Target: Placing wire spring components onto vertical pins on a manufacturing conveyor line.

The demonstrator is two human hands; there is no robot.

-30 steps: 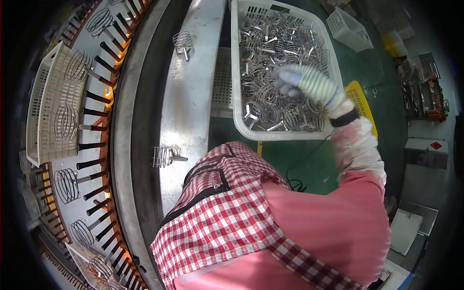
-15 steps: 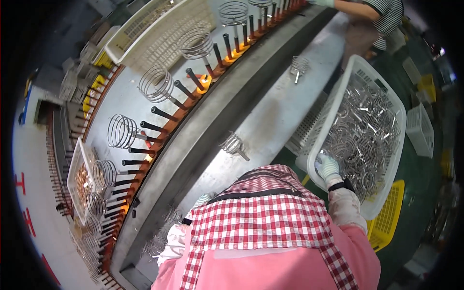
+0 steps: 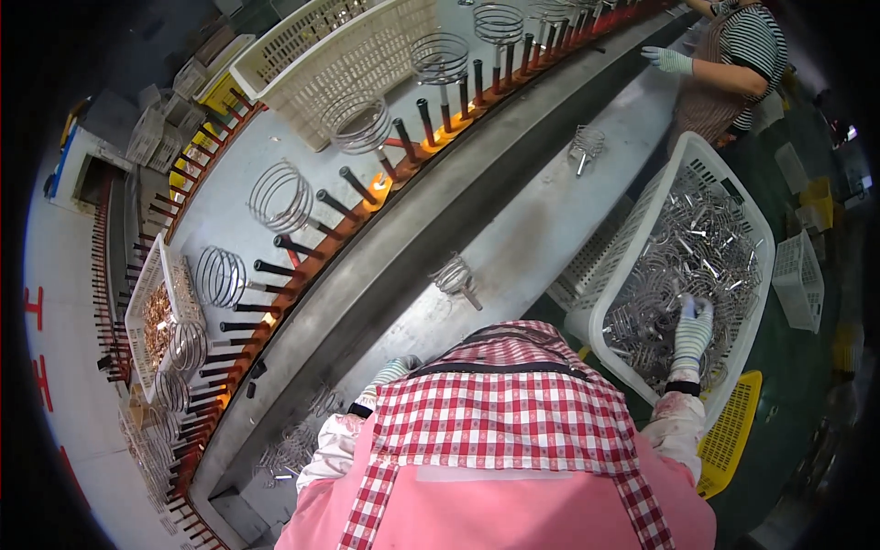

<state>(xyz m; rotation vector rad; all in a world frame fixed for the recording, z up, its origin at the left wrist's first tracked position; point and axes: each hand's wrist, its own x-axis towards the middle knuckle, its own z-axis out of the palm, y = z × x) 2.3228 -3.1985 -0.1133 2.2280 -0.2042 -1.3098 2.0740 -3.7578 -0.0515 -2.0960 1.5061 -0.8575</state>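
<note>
My right hand point(image 3: 694, 335), in a striped glove, reaches over a white crate point(image 3: 616, 307) heaped with metal wire coils point(image 3: 697, 238), each with a short straight stem. Its fingers are stretched out over the coils and I see nothing held in them. At the edge of the metal table, my left hand point(image 3: 392, 370) is partly covered by my checked clothing, so its fingers do not show clearly. Beside it lies a pile of wire coils point(image 3: 293, 449). One single wire coil point(image 3: 456, 277) rests on the table ahead, and another coil point(image 3: 587, 148) lies farther off.
A curved conveyor with black-tipped pegs point(image 3: 348, 203) runs along the table, carrying large wire coils point(image 3: 280, 197). Behind it stands a long cream crate point(image 3: 344, 69). A co-worker's gloved hand point(image 3: 667, 60) is at the far right. A yellow basket point(image 3: 731, 435) sits below the white crate.
My right hand has moved from the white crate's near left rim to above the coils inside. The co-worker's arm has come farther into view. The whole view has shifted slightly.
</note>
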